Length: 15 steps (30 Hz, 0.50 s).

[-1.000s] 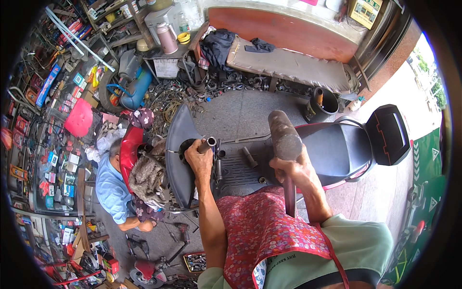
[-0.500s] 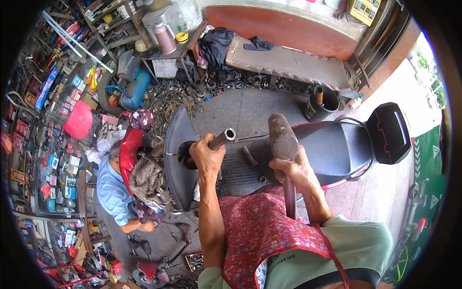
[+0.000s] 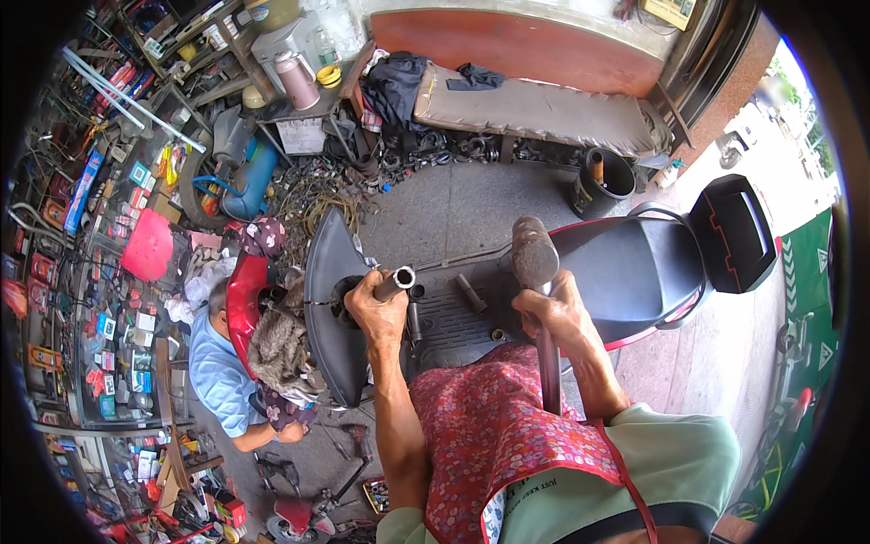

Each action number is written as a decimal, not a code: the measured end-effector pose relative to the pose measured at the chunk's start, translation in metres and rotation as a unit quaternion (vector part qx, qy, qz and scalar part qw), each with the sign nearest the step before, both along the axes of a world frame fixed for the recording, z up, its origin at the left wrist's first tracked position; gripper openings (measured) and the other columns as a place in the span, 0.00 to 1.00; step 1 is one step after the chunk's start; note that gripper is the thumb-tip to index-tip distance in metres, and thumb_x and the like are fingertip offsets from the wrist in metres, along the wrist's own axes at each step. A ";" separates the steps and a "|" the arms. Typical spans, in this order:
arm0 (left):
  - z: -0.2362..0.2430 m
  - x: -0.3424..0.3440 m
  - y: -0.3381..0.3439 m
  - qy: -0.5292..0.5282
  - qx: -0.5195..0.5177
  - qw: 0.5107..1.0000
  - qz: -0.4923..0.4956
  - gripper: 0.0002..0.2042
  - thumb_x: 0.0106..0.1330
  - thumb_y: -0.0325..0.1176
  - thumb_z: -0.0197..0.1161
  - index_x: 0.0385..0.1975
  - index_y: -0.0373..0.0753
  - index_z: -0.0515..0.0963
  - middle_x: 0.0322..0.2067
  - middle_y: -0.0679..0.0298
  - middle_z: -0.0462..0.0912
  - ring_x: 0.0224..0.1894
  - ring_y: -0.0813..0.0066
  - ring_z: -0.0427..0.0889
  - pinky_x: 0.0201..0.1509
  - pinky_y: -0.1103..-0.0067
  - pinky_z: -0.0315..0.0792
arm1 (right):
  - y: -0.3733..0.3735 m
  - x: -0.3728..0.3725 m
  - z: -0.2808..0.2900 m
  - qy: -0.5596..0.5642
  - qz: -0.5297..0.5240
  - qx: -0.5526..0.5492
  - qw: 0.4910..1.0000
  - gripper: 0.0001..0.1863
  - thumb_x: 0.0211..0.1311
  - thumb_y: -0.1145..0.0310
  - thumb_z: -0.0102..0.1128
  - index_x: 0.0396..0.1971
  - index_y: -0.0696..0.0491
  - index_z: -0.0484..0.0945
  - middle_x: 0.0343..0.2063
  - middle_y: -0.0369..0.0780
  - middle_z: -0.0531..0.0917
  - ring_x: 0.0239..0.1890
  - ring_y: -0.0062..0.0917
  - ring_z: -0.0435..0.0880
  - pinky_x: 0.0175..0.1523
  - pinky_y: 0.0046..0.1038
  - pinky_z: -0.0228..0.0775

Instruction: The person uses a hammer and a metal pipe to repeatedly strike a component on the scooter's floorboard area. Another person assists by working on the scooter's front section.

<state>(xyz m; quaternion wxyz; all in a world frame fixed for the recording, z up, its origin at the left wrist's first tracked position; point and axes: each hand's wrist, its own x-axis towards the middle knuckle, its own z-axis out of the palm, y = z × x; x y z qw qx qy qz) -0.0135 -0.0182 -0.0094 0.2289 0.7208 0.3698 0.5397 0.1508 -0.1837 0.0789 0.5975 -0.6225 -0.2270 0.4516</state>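
Observation:
My left hand (image 3: 375, 311) is wrapped round a hollow metal tube (image 3: 396, 283), its open end tilted up. Behind that fist is the dark front panel (image 3: 333, 263) of a scooter, with an opening in it; the tube's lower end is hidden. My right hand (image 3: 557, 313) grips the handle of a hammer (image 3: 536, 257), held upright to the right of the tube and apart from it. Below both hands lies the ribbed footboard (image 3: 449, 331), carrying a short loose tube (image 3: 470, 293) and a small metal ring (image 3: 497, 335).
The scooter's black seat (image 3: 625, 267) and rear box (image 3: 732, 234) extend right. At left a person in a blue shirt (image 3: 217, 372) bends beside the red front cover (image 3: 245, 313). Beyond stand a padded bench (image 3: 535, 109) and a black bucket (image 3: 603, 190). Tools (image 3: 281, 471) lie lower left.
My left hand and the tube have shifted left and a little nearer, away from the hammer. The hammer stays raised in my right hand, with a slight change of tilt.

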 end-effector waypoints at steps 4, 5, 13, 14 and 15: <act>-0.010 -0.007 0.003 0.002 -0.006 1.000 0.016 0.14 0.50 0.19 0.60 0.11 0.33 0.61 0.08 0.57 0.61 0.12 0.78 0.59 0.18 0.77 0.61 | 0.000 -0.001 0.002 0.005 -0.014 -0.005 1.000 0.07 0.45 0.77 0.56 0.27 0.60 0.72 0.12 0.35 0.72 0.10 0.16 0.68 0.16 0.20 0.59; -0.009 -0.007 0.003 0.004 -0.005 1.000 0.019 0.14 0.50 0.19 0.60 0.11 0.33 0.60 0.08 0.57 0.61 0.12 0.79 0.59 0.18 0.77 0.61 | 0.001 -0.001 0.004 0.004 -0.020 -0.006 1.000 0.07 0.45 0.77 0.56 0.27 0.60 0.72 0.12 0.35 0.72 0.10 0.16 0.68 0.16 0.19 0.59; -0.032 -0.008 0.008 0.047 -0.069 0.994 0.064 0.10 0.49 0.28 0.62 0.14 0.31 0.70 0.12 0.55 0.71 0.15 0.73 0.67 0.22 0.71 0.63 | -0.008 -0.002 -0.010 0.009 -0.072 0.003 0.997 0.11 0.47 0.75 0.56 0.33 0.59 0.73 0.12 0.34 0.71 0.10 0.16 0.67 0.15 0.21 0.58; -0.040 -0.010 0.011 0.056 -0.086 0.992 0.068 0.09 0.50 0.29 0.62 0.15 0.31 0.72 0.13 0.56 0.74 0.16 0.72 0.69 0.22 0.71 0.64 | -0.008 0.000 -0.013 0.016 -0.080 0.007 0.997 0.12 0.47 0.74 0.56 0.35 0.59 0.73 0.12 0.34 0.70 0.11 0.16 0.67 0.15 0.21 0.59; -0.042 -0.009 0.009 0.041 -0.125 0.987 0.093 0.09 0.50 0.28 0.62 0.17 0.28 0.73 0.16 0.58 0.77 0.18 0.70 0.73 0.24 0.69 0.68 | -0.006 0.003 -0.017 -0.013 -0.049 -0.013 0.999 0.13 0.48 0.73 0.56 0.36 0.59 0.73 0.12 0.33 0.70 0.11 0.16 0.68 0.15 0.22 0.59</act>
